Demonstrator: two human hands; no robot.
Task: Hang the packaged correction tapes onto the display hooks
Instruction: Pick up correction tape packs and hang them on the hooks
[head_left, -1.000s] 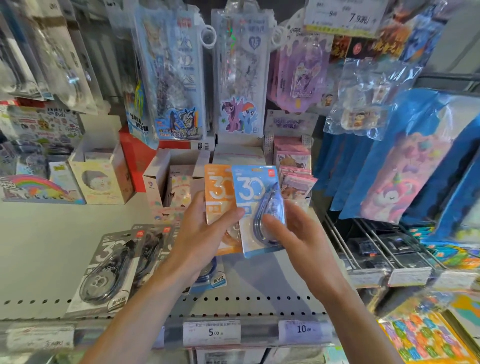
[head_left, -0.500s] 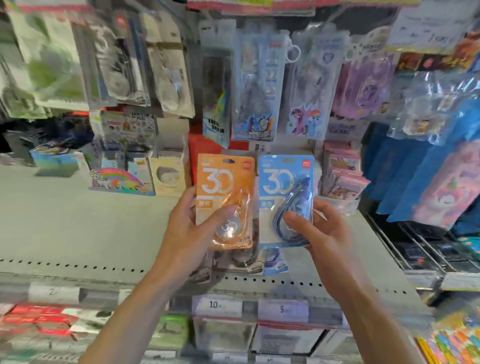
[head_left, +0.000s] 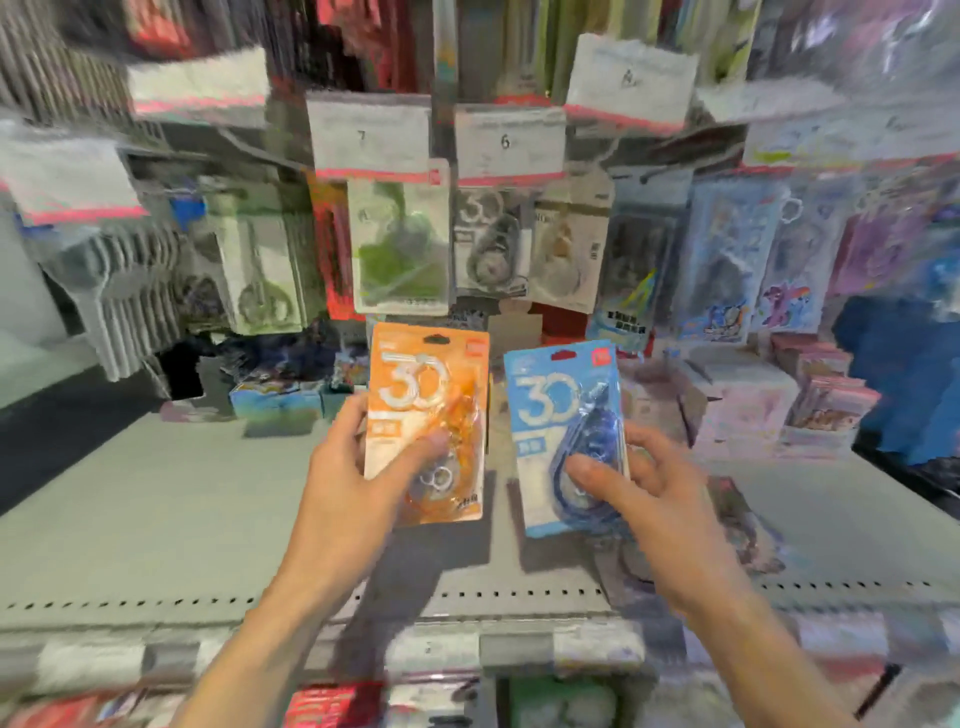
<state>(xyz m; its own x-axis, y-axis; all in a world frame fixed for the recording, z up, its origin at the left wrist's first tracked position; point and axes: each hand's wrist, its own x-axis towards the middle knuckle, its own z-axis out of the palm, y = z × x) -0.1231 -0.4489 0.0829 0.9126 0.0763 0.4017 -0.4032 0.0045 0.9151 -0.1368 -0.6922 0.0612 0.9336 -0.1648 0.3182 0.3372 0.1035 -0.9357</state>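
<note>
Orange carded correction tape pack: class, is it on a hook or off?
Off. The orange carded correction tape pack is held by the left hand below the hanging packs.

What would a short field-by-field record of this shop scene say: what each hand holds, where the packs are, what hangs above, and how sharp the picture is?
left hand: grips the orange pack
right hand: grips the blue pack
packs: side by side, apart, upright, above the grey shelf
hanging above: a grey pack marked 30, under price tags
task state: neither held pack is on a hook yet
picture: blurred, small print unreadable
</note>
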